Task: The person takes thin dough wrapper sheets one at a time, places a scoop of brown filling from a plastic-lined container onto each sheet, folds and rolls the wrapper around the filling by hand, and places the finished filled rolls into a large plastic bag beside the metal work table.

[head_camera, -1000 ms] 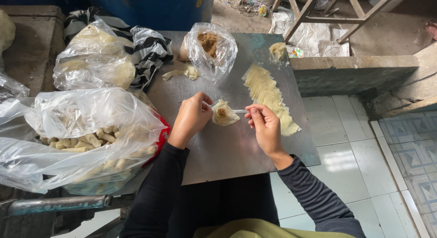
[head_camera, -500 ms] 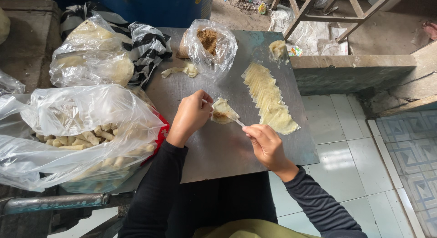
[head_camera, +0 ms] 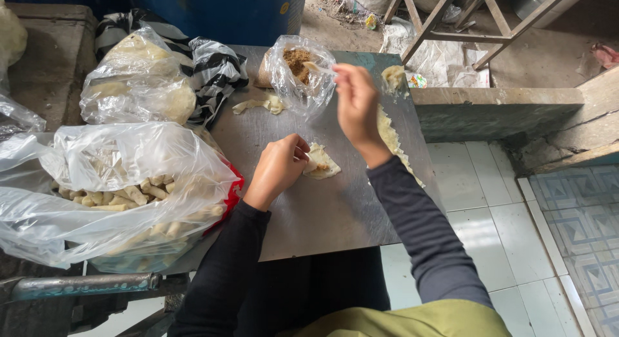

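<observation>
My left hand [head_camera: 278, 168] pinches the edge of a small pale dough wrapper [head_camera: 324, 163], which lies on the metal tabletop [head_camera: 322, 214] with a bit of brown filling on it. My right hand [head_camera: 354, 103] is raised over the far side of the table, with its fingers closed on a thin pale stick [head_camera: 314, 66]. The stick's tip reaches into an open clear bag of brown filling [head_camera: 298, 69]. A stack of flat wrappers [head_camera: 389, 134] lies to the right, partly hidden by my right forearm.
A large clear bag of rolled dough pieces [head_camera: 122, 195] sits in a red-rimmed basket at the left. Behind it are bags of pale dough [head_camera: 138, 85]. Dough scraps [head_camera: 263, 105] lie near the filling bag. A blue barrel [head_camera: 225, 11] stands at the back, with tiled floor [head_camera: 516, 201] to the right.
My right hand has gone from beside the wrapper up and away to the bag of filling, taking the stick with it. My left hand has stayed on the wrapper.
</observation>
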`<state>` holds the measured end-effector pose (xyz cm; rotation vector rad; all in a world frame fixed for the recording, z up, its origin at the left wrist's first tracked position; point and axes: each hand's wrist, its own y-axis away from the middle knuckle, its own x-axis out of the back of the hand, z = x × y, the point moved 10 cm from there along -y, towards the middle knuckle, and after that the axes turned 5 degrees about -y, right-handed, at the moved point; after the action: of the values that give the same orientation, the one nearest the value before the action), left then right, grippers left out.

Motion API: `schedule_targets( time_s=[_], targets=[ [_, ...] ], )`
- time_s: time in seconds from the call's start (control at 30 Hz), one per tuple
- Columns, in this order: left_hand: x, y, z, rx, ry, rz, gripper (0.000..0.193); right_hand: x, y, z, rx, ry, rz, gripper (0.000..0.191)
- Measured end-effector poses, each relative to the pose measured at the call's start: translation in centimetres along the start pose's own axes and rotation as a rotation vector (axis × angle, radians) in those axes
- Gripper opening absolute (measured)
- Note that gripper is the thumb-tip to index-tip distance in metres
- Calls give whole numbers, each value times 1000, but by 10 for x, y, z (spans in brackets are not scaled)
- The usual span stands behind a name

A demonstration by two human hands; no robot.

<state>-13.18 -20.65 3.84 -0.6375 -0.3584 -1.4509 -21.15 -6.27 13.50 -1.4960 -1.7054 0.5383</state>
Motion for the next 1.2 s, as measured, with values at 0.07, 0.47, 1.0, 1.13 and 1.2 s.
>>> schedule_targets(
  time_s=[0.07,0.47,1.0,1.13,1.2],
  targets=[
    [0,0,-2,28,-16,-12,25,-30,-12,-6,48,186,-124,30],
    [-2,2,1,-17,1,36,27,7,116,-26,-353,507,-282,19],
    [-1,2,6,-57,-29,60,25,-25,128,-49,-175,249,-284,26],
    [-7,0,5,-138,-11,-95,25,-30,128,-51,-135,312,-330,23],
    [-10,1,7,-231,-51,-158,26,-30,126,-51,-121,304,-350,22]
  ],
)
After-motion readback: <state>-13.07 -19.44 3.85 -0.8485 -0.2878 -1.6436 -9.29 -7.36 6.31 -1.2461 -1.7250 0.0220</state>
